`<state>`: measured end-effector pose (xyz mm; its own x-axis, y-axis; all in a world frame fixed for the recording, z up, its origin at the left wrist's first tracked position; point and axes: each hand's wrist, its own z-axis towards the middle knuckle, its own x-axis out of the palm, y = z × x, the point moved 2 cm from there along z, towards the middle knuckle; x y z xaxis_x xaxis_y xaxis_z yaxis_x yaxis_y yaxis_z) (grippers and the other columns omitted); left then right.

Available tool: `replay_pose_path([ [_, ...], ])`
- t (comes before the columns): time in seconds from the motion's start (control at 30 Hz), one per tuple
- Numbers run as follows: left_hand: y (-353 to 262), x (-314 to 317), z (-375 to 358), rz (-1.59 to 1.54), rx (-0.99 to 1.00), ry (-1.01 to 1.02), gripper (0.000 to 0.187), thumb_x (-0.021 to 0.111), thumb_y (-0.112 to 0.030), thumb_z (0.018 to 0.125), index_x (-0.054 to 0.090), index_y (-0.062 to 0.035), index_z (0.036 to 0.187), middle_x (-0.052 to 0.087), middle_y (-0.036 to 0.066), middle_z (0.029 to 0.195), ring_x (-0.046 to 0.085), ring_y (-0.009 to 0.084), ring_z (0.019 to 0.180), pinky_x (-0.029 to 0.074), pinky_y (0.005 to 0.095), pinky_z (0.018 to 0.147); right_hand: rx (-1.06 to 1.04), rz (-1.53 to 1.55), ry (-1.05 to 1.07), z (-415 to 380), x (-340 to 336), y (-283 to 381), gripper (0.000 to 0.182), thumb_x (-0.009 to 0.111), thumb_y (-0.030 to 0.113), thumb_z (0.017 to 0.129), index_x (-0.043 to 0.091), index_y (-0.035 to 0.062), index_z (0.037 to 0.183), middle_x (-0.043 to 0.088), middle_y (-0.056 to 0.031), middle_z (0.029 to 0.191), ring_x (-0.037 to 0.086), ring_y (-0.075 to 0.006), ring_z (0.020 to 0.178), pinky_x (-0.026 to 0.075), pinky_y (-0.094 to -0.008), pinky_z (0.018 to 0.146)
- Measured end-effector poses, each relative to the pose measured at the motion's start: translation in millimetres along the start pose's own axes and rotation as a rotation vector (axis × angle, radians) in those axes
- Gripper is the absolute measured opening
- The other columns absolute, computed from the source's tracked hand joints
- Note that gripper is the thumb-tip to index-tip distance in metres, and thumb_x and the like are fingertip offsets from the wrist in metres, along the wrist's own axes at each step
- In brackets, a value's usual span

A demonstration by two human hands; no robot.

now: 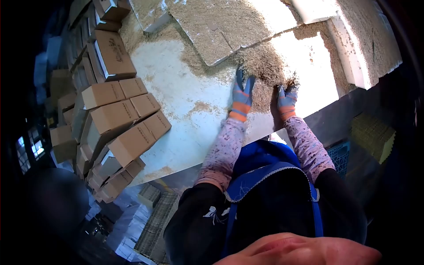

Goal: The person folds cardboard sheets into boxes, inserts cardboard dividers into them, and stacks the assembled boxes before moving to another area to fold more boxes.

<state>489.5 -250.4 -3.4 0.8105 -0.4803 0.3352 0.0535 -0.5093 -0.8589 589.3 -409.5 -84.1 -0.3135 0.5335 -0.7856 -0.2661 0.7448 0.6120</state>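
Note:
A loose heap of brown, shredded, dry material (pixel 264 66) lies on the pale tabletop (pixel 159 66). My left hand (pixel 241 96), in a grey-blue glove with an orange cuff, rests at the heap's left edge, thumb and fingers apart. At the lower right edge of the heap is my right hand (pixel 287 99), gloved the same way. Its fingertips are partly covered by shreds, while the thumb stands apart from the fingers. Both hands touch the material from opposite sides. Beyond them, a flat slab (pixel 212 31) is coated with similar shreds.
Brown cardboard boxes (pixel 115 55) are stacked along the table's left side. A thick white-edged block (pixel 353 48) topped with shreds stands at the right. Below the table are a blue crate (pixel 339 157), a yellowish stack (pixel 373 137) and more stacked sheets (pixel 157 221).

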Motion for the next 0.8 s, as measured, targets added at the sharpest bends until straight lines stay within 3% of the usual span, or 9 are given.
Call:
replay_pose_path([
  [0.1,-23,-93,-54,1.07,0.529,-0.357,0.062,0.067,-0.02,0.08,0.039,-0.0017,0.132,0.04,0.019,0.133,0.036,0.0342,0.125,0.025,0.0424,0.105,0.005,0.259,-0.159,-28,-7,37,0.073,0.058,0.039,0.082,0.031,-0.0033,0.135,0.028,-0.0261,0.14,0.025,-0.04,0.13,0.016,-0.0437,0.11],
  [0.23,10,-195,-71,1.388,0.054,-1.072,0.077,0.045,-0.054,0.087,0.025,-0.0015,0.14,0.028,0.019,0.143,0.025,0.0349,0.132,0.016,0.0452,0.108,-0.604,-0.109,0.336,-84,-17,105,0.062,0.046,0.04,0.085,0.032,0.0131,0.139,0.018,-0.018,0.147,0.012,-0.0366,0.137,0.005,-0.0484,0.112],
  [0.33,39,-153,-22,1.494,-0.365,-0.863,0.076,0.03,-0.061,0.089,0.027,-0.0053,0.14,0.026,0.02,0.144,0.021,0.035,0.134,0.015,0.0454,0.109,-0.991,-0.159,0.603,-85,6,112,0.053,0.046,0.038,0.086,0.04,0.0165,0.134,0.028,-0.009,0.145,0.021,-0.0272,0.136,0.007,-0.0487,0.112],
  [0.4,55,-86,8,1.693,0.436,-0.601,0.057,0.034,-0.044,0.095,0.033,-0.0059,0.137,0.035,0.021,0.139,0.026,0.0355,0.131,0.013,0.0435,0.109,-1.089,-0.117,0.533,-41,2,120,0.049,0.049,0.038,0.084,0.048,0.0145,0.127,0.037,-0.0094,0.14,0.022,-0.027,0.136,0.008,-0.0489,0.112],
  [0.47,13,-1,14,0.671,0.245,0.004,0.051,0.045,-0.027,0.095,0.032,-0.0015,0.136,0.035,0.021,0.139,0.029,0.0333,0.13,0.023,0.0371,0.107,-1.068,-0.42,0.457,28,-17,120,0.043,0.05,0.036,0.083,0.055,0.0125,0.119,0.047,-0.01,0.13,0.033,-0.029,0.129,0.018,-0.0479,0.11],
  [0.53,-6,33,-5,0.54,0.283,0.021,0.05,0.05,-0.02,0.093,0.033,0.0004,0.135,0.037,0.019,0.138,0.033,0.0286,0.128,0.025,0.0346,0.106,-0.712,-0.481,0.739,85,-28,98,0.039,0.047,0.033,0.087,0.055,0.0098,0.117,0.049,-0.0134,0.127,0.044,-0.0308,0.12,0.037,-0.0405,0.1],
  [0.63,-16,22,-34,0.51,0.287,-0.033,0.051,0.057,-0.007,0.088,0.034,0.0039,0.132,0.04,0.016,0.135,0.037,0.0236,0.126,0.028,0.0313,0.105,-0.545,-0.624,0.229,148,-70,47,0.045,0.047,0.034,0.086,0.05,0.011,0.125,0.045,-0.0133,0.132,0.039,-0.0344,0.123,0.03,-0.0482,0.102],
  [0.73,3,-47,-87,1.256,0.521,-0.319,0.071,0.061,-0.039,0.082,0.034,0.0004,0.134,0.04,0.023,0.132,0.035,0.0371,0.125,0.021,0.0443,0.107,-0.641,-0.628,-0.13,137,-115,46,0.048,0.047,0.035,0.087,0.046,0.013,0.129,0.038,-0.0096,0.139,0.026,-0.0323,0.132,0.016,-0.0551,0.107],
  [0.8,51,-118,-125,1.623,0.151,-0.557,0.082,0.052,-0.054,0.082,0.029,0.0009,0.138,0.031,0.023,0.14,0.024,0.0347,0.132,0.015,0.0446,0.109,-0.743,-0.557,0.039,88,-132,67,0.048,0.048,0.035,0.086,0.046,0.0137,0.129,0.039,-0.0098,0.138,0.029,-0.0325,0.13,0.014,-0.0534,0.108],
])
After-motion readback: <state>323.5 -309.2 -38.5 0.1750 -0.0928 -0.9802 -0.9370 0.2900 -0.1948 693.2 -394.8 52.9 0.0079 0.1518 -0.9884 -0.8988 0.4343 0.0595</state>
